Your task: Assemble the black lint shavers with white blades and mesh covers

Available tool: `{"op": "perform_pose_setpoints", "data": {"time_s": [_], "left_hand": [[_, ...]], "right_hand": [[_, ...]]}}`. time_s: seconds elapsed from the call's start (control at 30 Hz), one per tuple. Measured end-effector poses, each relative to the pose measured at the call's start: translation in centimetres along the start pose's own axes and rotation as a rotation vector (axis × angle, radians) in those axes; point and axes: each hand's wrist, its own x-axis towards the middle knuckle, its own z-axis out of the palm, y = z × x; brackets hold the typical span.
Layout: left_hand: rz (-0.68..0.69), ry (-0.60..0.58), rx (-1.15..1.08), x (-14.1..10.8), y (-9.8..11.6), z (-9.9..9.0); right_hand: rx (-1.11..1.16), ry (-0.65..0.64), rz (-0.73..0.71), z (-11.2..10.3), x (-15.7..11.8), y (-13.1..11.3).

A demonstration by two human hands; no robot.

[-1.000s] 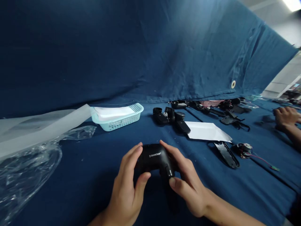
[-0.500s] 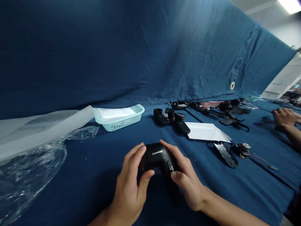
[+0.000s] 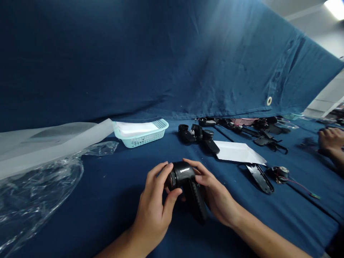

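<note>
A black fabric shaver [image 3: 184, 172] with white lettering is held between both hands above the blue cloth. Its handle slants down to the right, toward me. My left hand [image 3: 156, 204] is closed around the round head at the left end, fingertips over the ribbed ring and thumb below it. Part of the head's face is hidden by those fingers. My right hand [image 3: 212, 190] grips the shaver where head and handle join, with its thumb on the near side and fingers behind.
Clear plastic bags [image 3: 45, 190] lie at left beside a light-blue basket [image 3: 145, 139] holding white sheets. Black device parts [image 3: 188, 133], a white paper [image 3: 239, 152], an open handle shell [image 3: 259, 177] and a wired motor [image 3: 281, 173] lie rightward. Another person's hand [image 3: 330, 138] is at far right.
The shaver has turned in my hands, so its ribbed ring and handle edge now show. My right thumb has moved up from the handle toward the head. The view has shifted slightly.
</note>
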Motion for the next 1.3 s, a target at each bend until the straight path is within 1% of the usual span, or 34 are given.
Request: {"op": "perform_pose_setpoints", "data": {"time_s": [0.17,0.27,0.4,0.57,0.67,0.83,0.93,1.0,1.07,1.17,1.3], "left_hand": [[0.045,0.008,0.02,0.0,-0.1,-0.1],[0.036,-0.001,0.026,0.0,-0.3,0.0],[-0.039,-0.053,0.003,0.0,-0.5,0.1],[-0.098,-0.077,-0.036,0.3,-0.5,0.2],[-0.15,-0.081,-0.035,0.6,-0.5,0.2],[-0.259,-0.089,-0.095,1.1,-0.6,0.3],[-0.267,-0.069,-0.122,1.2,-0.7,0.4],[-0.25,-0.049,-0.11,1.2,-0.7,0.3],[-0.222,-0.036,-0.096,1.1,-0.7,0.3],[-0.215,-0.015,-0.107,0.8,-0.7,0.2],[-0.282,0.058,-0.148,0.5,-0.6,0.3]], "right_hand": [[0.006,0.027,-0.01,0.1,0.2,0.1],[0.002,0.031,0.001,0.0,0.2,0.2],[-0.039,0.044,0.018,-0.1,0.4,0.3],[-0.035,0.069,0.04,-0.2,0.6,0.4],[0.019,0.077,0.088,-0.1,0.7,0.6],[0.188,0.063,0.195,0.0,0.9,1.0],[0.263,0.012,0.207,-0.1,1.0,0.8],[0.291,-0.03,0.196,-0.1,1.0,0.7],[0.296,-0.043,0.194,-0.2,1.0,0.6],[0.295,-0.02,0.207,-0.3,0.9,0.7],[0.279,0.044,0.167,-0.3,0.8,1.1]]}}
